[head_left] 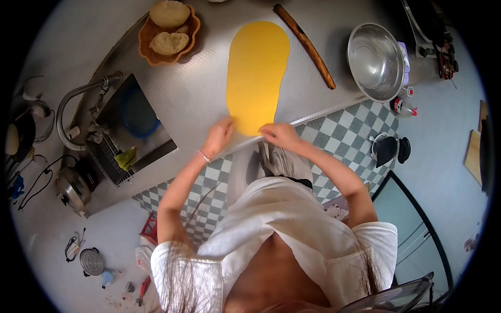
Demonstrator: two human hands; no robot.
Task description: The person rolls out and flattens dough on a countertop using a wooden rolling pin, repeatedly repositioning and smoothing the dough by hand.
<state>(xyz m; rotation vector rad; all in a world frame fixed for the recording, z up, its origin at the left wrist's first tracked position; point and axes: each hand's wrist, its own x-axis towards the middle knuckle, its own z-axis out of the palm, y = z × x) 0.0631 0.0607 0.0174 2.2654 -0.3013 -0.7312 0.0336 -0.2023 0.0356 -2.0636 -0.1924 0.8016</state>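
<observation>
A long, rounded sheet of yellow dough (257, 78) lies flat on the metal counter, its near end by the counter's front edge. My left hand (220, 134) is at the sheet's near left corner, fingers closed on the dough's edge. At the near right corner, my right hand (281, 136) pinches the edge between thumb and fingers. The fingertips of the left hand are partly blurred. To the right of the dough rests a brown wooden rolling pin (305, 47), lying at a slant and touched by neither hand.
A woven basket (145, 44) holding pale dough pieces stands at the back left. A steel bowl (376, 62) sits at the right, near a bottle (403, 107). To the left is a sink (162, 141) with a tap (65, 112), a blue basin (138, 112) and a green cloth (125, 158).
</observation>
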